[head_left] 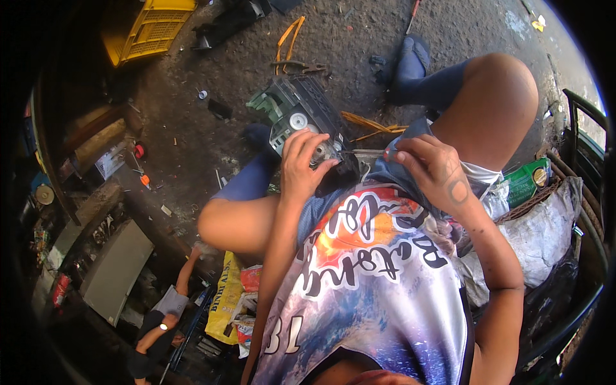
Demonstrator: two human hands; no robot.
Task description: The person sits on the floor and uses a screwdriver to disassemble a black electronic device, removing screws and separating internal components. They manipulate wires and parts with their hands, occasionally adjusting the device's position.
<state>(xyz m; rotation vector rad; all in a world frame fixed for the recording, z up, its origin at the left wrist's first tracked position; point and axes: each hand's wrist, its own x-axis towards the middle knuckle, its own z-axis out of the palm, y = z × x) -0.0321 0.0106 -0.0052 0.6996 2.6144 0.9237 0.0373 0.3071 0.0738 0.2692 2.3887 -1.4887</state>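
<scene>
A black and grey-green machine housing [301,109] with a white round wheel [298,121] on it lies tilted between my legs. Its exact kind I cannot tell. My left hand [303,160] grips its near end, the fingers curled over the edge beside a round metal part [319,154]. In my right hand [431,165] is a screwdriver, pinched by its handle. Its metal shaft [367,153] points left at the housing, with the tip close to my left fingers. Whether the tip touches the housing I cannot tell.
Orange straps [372,123] and pliers [314,68] lie on the dirty floor. A yellow crate [154,32] stands at the far left. To my right are a white sack [545,237] and metal bars. At the lower left another person's arm [188,269] shows near a yellow bag [226,301].
</scene>
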